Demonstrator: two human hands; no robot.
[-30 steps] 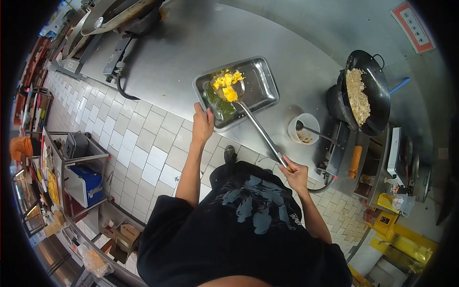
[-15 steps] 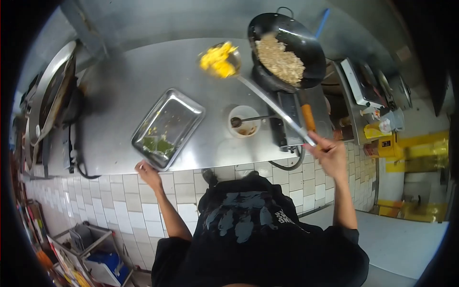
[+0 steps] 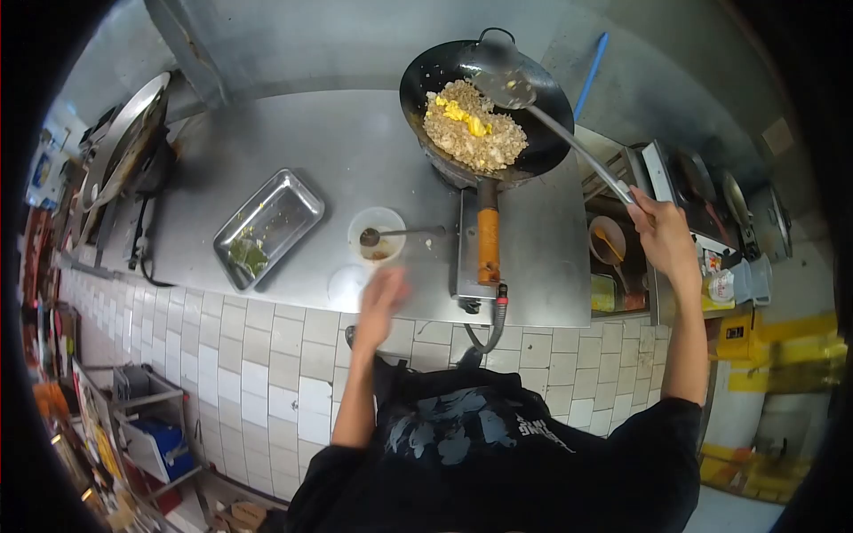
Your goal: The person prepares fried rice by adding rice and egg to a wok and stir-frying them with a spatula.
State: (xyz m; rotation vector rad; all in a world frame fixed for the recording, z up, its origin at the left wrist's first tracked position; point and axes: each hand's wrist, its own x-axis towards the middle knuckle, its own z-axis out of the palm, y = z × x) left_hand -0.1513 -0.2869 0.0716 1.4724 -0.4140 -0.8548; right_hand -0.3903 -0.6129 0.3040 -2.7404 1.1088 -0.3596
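Note:
My right hand (image 3: 665, 233) is closed round the handle of a long metal ladle (image 3: 582, 142). The ladle's bowl is over the far right side of a black wok (image 3: 549, 147). In the wok lies brown fried rice (image 3: 475, 147) with yellow scrambled egg (image 3: 466, 117) on top. My left hand (image 3: 382, 306) is blurred by motion at the counter's front edge, just below a white tub (image 3: 398, 220) with a small ladle (image 3: 391, 233) in it; its fingers cannot be made out. The wok's wooden handle (image 3: 488, 244) points toward me, touched by neither hand.
A steel tray (image 3: 298, 233) with green leaf pieces and yellow crumbs lies on the metal counter (image 3: 267, 115). At far left stands another wok (image 3: 133, 142). A gas hose (image 3: 500, 320) hangs over the front edge. A container with an orange-handled utensil (image 3: 607, 240) sits on the right.
The ladle has swung right to over the wok, and the egg it carried now lies on the rice. My left hand has left the tray's corner and moved right.

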